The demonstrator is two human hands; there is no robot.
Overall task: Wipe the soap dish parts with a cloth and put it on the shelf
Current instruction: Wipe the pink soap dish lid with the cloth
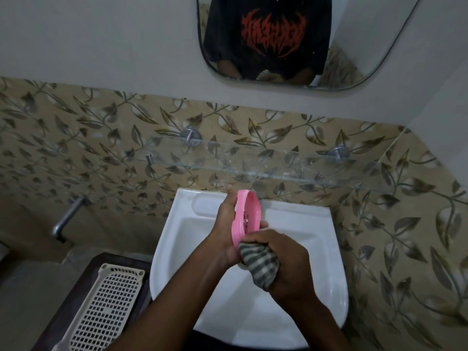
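My right hand [286,264] is closest, over the middle of the sink [316,249]. Its fingers are curled tight round a bunched striped cloth [260,262]. The cloth is pressed against the near end of the pink dish [247,216].

The dish stands on edge over the far half of the sink. Its long axis runs away from me toward the wall, and its holed, hollow face is turned to my right. From my right fingers the unwiped length lies straight ahead and a little up, so I judge the stroke has to go forward along that axis, into the hollow.

My left hand [225,224] holds the dish from the left, palm against its back, fingers wrapped under it. One fingertip shows past the right rim. It is the hand bearing the weight, and the one nearer the shelf [278,173].

The glass shelf is fixed to the tiled wall above the sink's far edge, beyond and above the dish's far tip. I see only this one part of the dish; any other is out of view.
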